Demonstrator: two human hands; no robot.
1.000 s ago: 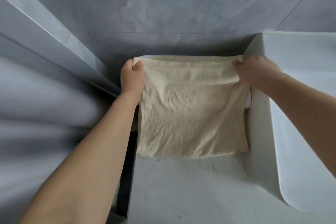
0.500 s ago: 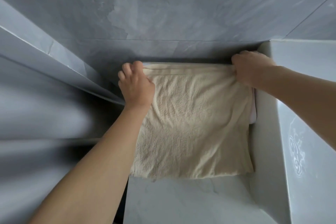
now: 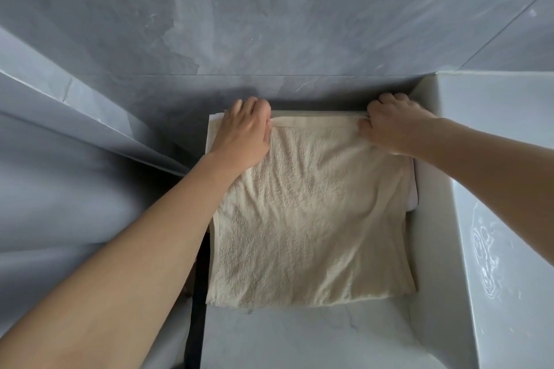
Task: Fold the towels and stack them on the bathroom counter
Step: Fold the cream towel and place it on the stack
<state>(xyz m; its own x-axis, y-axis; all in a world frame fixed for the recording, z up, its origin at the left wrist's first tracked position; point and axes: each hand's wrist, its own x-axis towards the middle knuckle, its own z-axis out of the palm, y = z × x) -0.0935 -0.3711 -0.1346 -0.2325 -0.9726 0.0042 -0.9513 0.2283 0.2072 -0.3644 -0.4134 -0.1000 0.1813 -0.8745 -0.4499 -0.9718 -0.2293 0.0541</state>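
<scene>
A beige folded towel [image 3: 308,219] lies flat on the pale grey bathroom counter [image 3: 299,338], its far edge against the back wall. A white cloth edge [image 3: 415,189] peeks out beneath it on the right. My left hand [image 3: 244,136] lies on the towel's far left corner with the fingers curled over the edge. At the far right corner my right hand [image 3: 392,124] grips the hem with curled fingers. Both forearms reach in from the near side.
A white basin wall [image 3: 431,219] rises along the towel's right side, with a wet basin surface [image 3: 494,249] beyond it. Grey marble wall tiles [image 3: 269,24] stand behind and to the left. A dark gap [image 3: 198,308] runs along the counter's left edge.
The towel hung from both hands a second ago; it has been lowered and now lies flat on the counter, with both hands pushed to its far corners near the wall.
</scene>
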